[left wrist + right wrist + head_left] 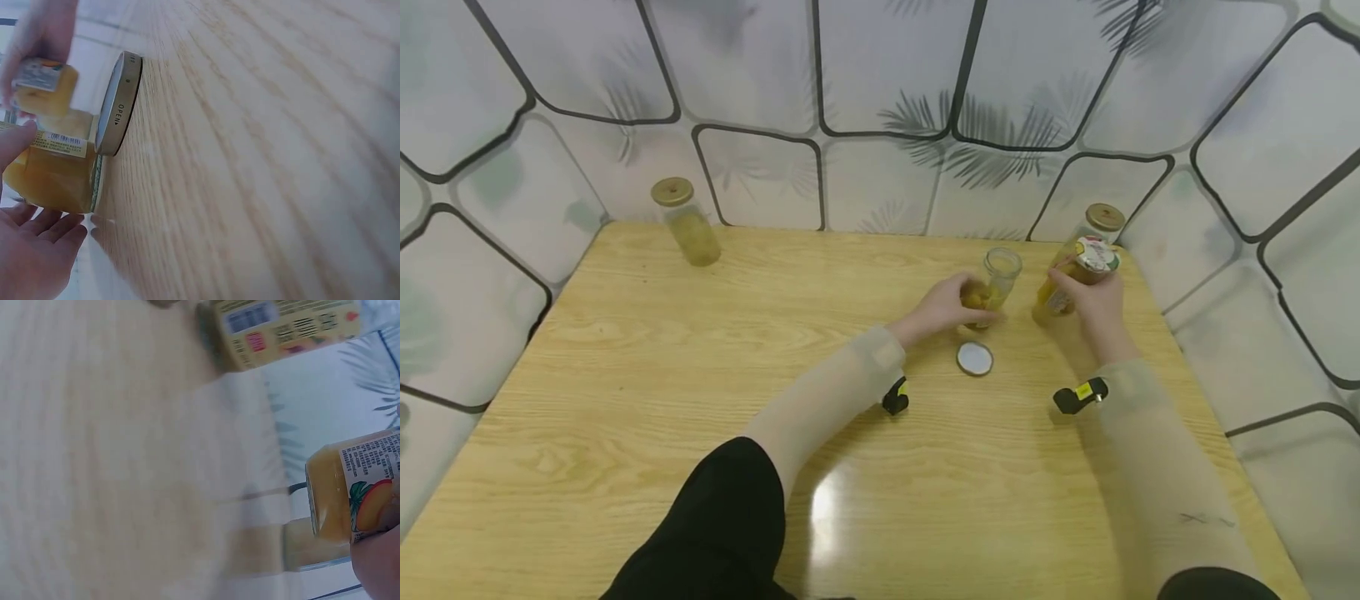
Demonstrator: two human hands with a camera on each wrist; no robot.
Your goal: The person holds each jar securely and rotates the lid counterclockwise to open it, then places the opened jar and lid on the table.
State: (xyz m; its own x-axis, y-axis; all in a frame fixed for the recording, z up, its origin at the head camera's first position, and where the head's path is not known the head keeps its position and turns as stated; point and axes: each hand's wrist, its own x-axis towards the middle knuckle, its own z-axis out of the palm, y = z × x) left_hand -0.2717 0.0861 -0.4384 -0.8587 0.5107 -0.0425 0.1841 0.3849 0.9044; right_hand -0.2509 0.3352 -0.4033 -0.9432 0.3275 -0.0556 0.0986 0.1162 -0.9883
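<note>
My left hand [942, 308] holds an open glass jar [1003, 268] with yellow-orange contents, standing on the table. In the left wrist view the thumb lies on one side of this jar [59, 181] and the fingers on the other; it bears a yellow label with a barcode. Beside its base a round metal lid [974, 358] lies with its white inside up. To the right, my right hand [1101, 310] grips a smaller fruit jar [1094, 255] with a colourful printed top. A peach picture shows on its label [375, 487] in the right wrist view.
Just behind the right hand stands a glass jar with a gold lid [1105, 218]. Another gold-lidded jar [694, 233], holding something yellow, stands at the table's back left. A patterned wall [880, 183] borders the wooden table [700, 350] at the back and sides.
</note>
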